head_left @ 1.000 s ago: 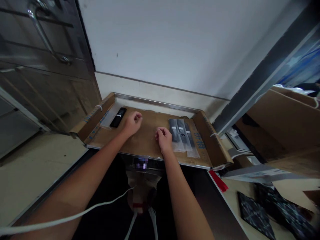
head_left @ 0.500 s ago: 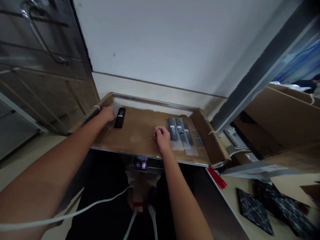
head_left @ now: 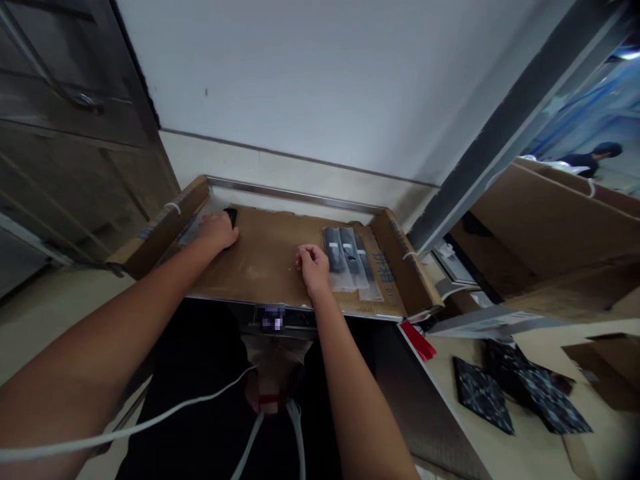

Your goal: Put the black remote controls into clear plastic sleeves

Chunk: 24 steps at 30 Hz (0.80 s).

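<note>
My left hand point(head_left: 218, 231) lies at the left of the cardboard-lined tray, closed over a slim black handset point(head_left: 231, 215) that looks like a remote control. Only its far end shows; the rest is under my fingers. Beside that hand lies a clear plastic bag point(head_left: 191, 231). Near the middle of the tray my right hand point(head_left: 314, 268) rests loosely curled, and I see nothing in it. Just to its right, several similar black handsets point(head_left: 349, 257) with white labels lie side by side in clear bags.
Cardboard walls point(head_left: 407, 267) close the tray's sides, with a white wall point(head_left: 280, 80) behind it. A large cardboard box point(head_left: 565, 233) stands at the right. Dark patterned pieces point(head_left: 483, 393) lie on the floor. A white cable point(head_left: 185, 405) crosses in front of me. Another person point(head_left: 597, 157) is far off.
My left hand has moved right from the tray's left wall onto the black handset, which was uncovered before. My right hand stays curled beside the bagged handsets. The view has shifted slightly.
</note>
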Motion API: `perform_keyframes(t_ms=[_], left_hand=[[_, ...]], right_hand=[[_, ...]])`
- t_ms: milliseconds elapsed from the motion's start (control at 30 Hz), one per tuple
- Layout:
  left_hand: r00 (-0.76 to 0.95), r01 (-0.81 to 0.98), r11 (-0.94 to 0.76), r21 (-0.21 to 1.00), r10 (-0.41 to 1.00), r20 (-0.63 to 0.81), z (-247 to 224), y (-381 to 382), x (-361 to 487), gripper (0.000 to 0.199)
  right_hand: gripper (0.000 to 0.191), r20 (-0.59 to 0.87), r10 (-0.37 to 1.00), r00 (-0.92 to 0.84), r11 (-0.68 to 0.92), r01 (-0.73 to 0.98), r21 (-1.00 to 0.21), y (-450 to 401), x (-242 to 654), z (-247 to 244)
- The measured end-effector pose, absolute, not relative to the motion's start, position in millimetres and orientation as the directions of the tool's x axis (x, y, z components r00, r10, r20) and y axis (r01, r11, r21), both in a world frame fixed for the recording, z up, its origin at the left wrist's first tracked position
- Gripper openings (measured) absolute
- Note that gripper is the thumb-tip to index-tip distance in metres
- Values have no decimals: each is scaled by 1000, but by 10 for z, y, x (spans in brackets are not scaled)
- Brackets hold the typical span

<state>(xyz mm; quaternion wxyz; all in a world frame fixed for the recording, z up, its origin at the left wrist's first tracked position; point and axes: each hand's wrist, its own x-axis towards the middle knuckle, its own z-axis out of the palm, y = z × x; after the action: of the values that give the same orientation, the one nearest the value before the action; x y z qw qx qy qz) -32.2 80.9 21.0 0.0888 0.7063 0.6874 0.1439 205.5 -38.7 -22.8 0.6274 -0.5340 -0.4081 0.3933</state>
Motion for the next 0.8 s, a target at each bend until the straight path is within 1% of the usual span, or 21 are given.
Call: perform_keyframes(t_ms=[100,200,267,333,400,433,500,533,600,667,733,767,800], left_hand=[[2,985,-27,168,989,145,73,786,-357,49],[27,989,-55,140,981,193,7,733,-339,46],[32,987,-64,148,977,210,-3,677,-305,43],[4,982,-46,184,975,224,26,596,-257,40],[-16,971,-56,231,953,302,102,495,-181,41],[4,962,-103,252,931,366,155,444,-124,43],[110,914,-287,286,856,506,270,364,43,44],[168,864,-392,316,815,554,319,342,159,42],[229,716,-554,425,761,606,365,337,448,36],[216,519,-618,590,763,610,321,364,783,31],[167,255,-565,785,825,539,202,382,1097,27],[140,106,-490,865,869,474,130,376,1226,23],[121,-29,-405,914,906,406,59,359,1327,18]], right_hand=[[20,97,934,344,124,-57,-991,-380,2053,-226],[20,108,930,351,132,-46,-990,-376,2057,-230],[20,104,928,357,133,-56,-990,-381,2057,-227],[20,93,928,360,125,-66,-990,-390,2055,-218],[20,89,929,358,120,-67,-991,-396,2051,-208],[20,91,930,357,122,-65,-990,-397,2049,-204],[20,108,929,354,137,-59,-989,-397,2046,-202],[19,119,928,352,149,-58,-987,-396,2045,-202],[19,129,925,357,161,-60,-985,-393,2046,-202],[18,117,920,374,152,-66,-986,-386,2050,-200],[18,101,907,409,141,-70,-988,-373,2059,-199],[19,96,896,434,140,-71,-988,-363,2066,-201],[19,94,881,463,142,-71,-987,-350,2073,-207]])
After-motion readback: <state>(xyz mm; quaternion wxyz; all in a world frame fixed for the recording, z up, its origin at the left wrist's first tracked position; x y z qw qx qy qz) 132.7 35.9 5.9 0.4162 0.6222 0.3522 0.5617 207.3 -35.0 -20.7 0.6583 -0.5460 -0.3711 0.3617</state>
